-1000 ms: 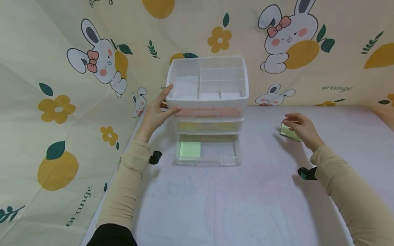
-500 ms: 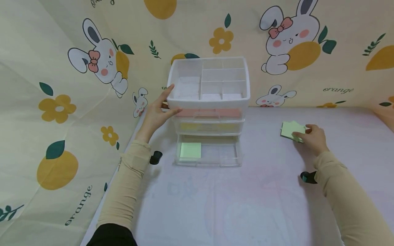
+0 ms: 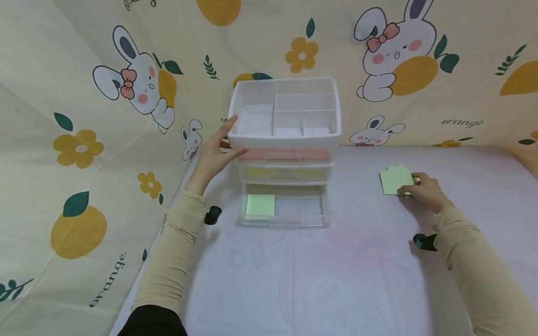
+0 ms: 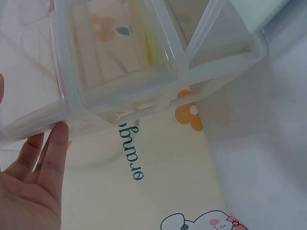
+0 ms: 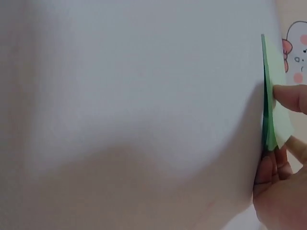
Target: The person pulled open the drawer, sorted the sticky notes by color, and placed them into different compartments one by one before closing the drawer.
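Observation:
A white plastic drawer organizer stands on the table against the back cloth. Its bottom clear drawer is pulled out, with a green sticky note pad lying in its left part. My left hand rests against the organizer's left front corner, index finger at the upper rim and thumb on the front. Fairly straight fingers touch its side in the left wrist view. At the right, my right hand pinches a small stack of green sticky notes by its right edge, thumb on top and other fingers beneath.
Two upper drawers are pushed in, with pink and yellow contents showing through. The organizer's top has several compartments. A patterned cloth hangs behind and at the left. A white cover lies over the table.
My right hand has moved right around the green sticky notes, taken hold of their right edge, and shifted them slightly left and turned them. My left hand and the organizer have stayed put.

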A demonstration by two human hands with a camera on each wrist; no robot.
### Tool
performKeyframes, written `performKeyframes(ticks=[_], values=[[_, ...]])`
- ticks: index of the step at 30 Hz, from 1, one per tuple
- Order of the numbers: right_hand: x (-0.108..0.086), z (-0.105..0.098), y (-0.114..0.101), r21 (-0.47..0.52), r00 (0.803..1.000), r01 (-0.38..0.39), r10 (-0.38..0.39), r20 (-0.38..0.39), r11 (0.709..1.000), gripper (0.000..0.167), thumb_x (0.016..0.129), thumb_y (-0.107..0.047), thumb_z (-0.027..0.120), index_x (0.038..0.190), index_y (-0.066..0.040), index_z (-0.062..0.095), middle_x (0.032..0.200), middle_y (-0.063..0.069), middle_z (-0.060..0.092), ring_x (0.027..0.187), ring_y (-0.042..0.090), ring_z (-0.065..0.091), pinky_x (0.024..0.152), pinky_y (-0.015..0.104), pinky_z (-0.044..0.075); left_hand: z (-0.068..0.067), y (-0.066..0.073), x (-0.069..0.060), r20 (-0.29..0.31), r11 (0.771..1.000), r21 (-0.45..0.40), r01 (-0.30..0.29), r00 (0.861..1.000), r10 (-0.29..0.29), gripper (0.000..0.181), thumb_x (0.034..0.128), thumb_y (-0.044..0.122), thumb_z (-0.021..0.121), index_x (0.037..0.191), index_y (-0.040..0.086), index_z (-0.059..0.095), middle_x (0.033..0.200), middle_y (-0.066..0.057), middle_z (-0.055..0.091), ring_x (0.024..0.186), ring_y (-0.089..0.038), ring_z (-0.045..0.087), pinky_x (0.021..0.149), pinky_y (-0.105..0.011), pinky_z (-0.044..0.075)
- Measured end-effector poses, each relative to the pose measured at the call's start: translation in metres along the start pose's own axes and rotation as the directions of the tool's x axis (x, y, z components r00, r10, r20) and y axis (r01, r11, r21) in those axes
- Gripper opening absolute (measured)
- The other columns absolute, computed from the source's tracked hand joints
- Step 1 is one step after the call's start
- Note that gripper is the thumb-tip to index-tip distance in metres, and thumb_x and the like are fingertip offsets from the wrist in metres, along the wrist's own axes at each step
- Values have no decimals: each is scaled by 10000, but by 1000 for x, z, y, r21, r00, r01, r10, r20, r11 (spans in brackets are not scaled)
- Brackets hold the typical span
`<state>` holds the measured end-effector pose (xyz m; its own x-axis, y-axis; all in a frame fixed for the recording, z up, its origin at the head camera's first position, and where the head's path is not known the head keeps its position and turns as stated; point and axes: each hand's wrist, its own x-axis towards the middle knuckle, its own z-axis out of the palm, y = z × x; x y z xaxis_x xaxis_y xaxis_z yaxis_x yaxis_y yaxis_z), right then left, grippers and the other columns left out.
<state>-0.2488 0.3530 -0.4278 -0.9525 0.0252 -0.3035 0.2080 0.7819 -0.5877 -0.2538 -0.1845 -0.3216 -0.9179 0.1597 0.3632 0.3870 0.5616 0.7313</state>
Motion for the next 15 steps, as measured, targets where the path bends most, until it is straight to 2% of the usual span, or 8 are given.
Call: performKeyframes(ticks=[7,12,15], values=[[-6,0,-1,29,999,-8,8,-31,1000,859,880,-380,577,1348,216,174,1322,414,262,1155,498,317,930,554,328,0,1,0,8,1000,10,15,1000,-15,751,793,380,719,1393,519,288,1390,-89,482,961,-260,608,824,-398,535],[-13,3,0,99,990,-20,33,-134,995,702,898,-384,553,1268,158,303,1255,337,365,1038,392,395,788,401,368,-1,1,-1,10,1000,6,24,1000,-24,754,788,392,720,1388,528,286,1385,-86,485,968,-259,604,827,-400,535],[-17,4,0,142,979,-5,34,-202,990,590,919,-392,503,1226,93,365,1177,245,448,930,256,475,713,301,379,-1,1,-1,10,1000,5,23,1000,-23,755,786,396,721,1388,530,285,1378,-90,491,965,-258,605,830,-397,535]])
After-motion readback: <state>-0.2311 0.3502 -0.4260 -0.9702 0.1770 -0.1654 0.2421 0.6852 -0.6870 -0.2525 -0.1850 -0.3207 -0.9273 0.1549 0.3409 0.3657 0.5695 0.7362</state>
